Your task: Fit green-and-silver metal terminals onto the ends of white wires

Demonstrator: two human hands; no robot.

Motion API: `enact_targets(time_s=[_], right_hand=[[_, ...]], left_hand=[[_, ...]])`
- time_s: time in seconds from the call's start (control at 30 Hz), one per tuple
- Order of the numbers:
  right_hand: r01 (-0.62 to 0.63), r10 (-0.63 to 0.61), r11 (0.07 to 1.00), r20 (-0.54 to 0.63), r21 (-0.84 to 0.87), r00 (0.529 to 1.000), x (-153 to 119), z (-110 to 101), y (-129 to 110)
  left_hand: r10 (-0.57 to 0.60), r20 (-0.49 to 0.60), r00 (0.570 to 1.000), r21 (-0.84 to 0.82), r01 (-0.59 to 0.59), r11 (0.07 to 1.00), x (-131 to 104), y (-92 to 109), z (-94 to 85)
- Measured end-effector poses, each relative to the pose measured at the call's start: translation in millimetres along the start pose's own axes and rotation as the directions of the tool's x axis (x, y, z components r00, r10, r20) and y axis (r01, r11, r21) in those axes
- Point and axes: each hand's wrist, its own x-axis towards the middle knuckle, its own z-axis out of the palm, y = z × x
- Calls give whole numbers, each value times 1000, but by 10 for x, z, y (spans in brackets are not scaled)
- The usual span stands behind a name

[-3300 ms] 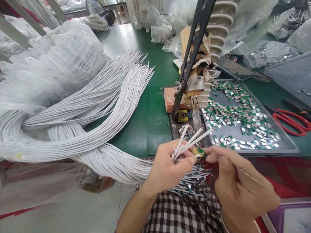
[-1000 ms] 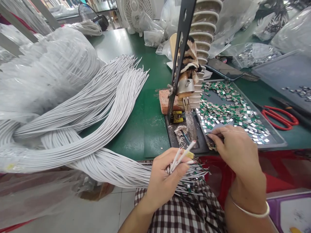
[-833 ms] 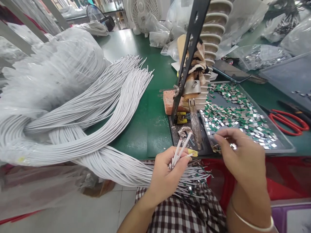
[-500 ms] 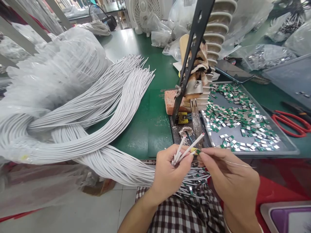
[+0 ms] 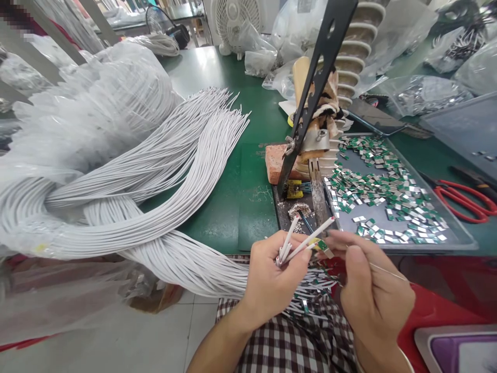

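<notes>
My left hand (image 5: 272, 280) is closed around several white cables (image 5: 306, 241), whose cut ends point up and right past the thumb. At its fingertips sits a small green circuit board (image 5: 323, 247) with a silvery tab and something yellow beside it. My right hand (image 5: 375, 290) is just right of that board, thumb and forefinger slightly apart from it. A thin pale wire (image 5: 382, 270) runs through its fingers. Behind the hands, a fixed soldering iron (image 5: 318, 189) points down over a dark tray (image 5: 285, 215) with solder crumbs.
A plastic tray (image 5: 466, 242) of small green boards lies right, beside red-handled pliers (image 5: 466, 199). A large bundle of white cables (image 5: 186, 197) covers the left bench. A brick (image 5: 274, 161), black metal bracket (image 5: 316, 77) and ribbed hose (image 5: 355, 57) stand behind. Finished-looking cable ends (image 5: 306, 305) rest on my lap.
My right hand has drawn back to the right from the small board, its thumb lifting off, so the board's silvery tab now shows. My left hand keeps its grip on the cables.
</notes>
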Motion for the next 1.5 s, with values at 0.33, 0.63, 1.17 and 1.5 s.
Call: enact_targets(time_s=[0.33,0.63,1.17,1.5], right_hand=[[297,-301,944,-8,-143,954,62,-108,-105],[278,-279,955,-5,-103,960,54,-122,-140],[74,-64,994,116,-79,991,170,-98,-97],[110,-109,992,14,-70,994,42,-60,-24]], left_hand=[[-18,2,1000,-71,18,997,64,117,8],[-5,3,1000,-98,5,995,51,163,18],[43,170,985,55,-53,997,40,26,-38],[-14,109,994,-27,17,999,55,56,-28]])
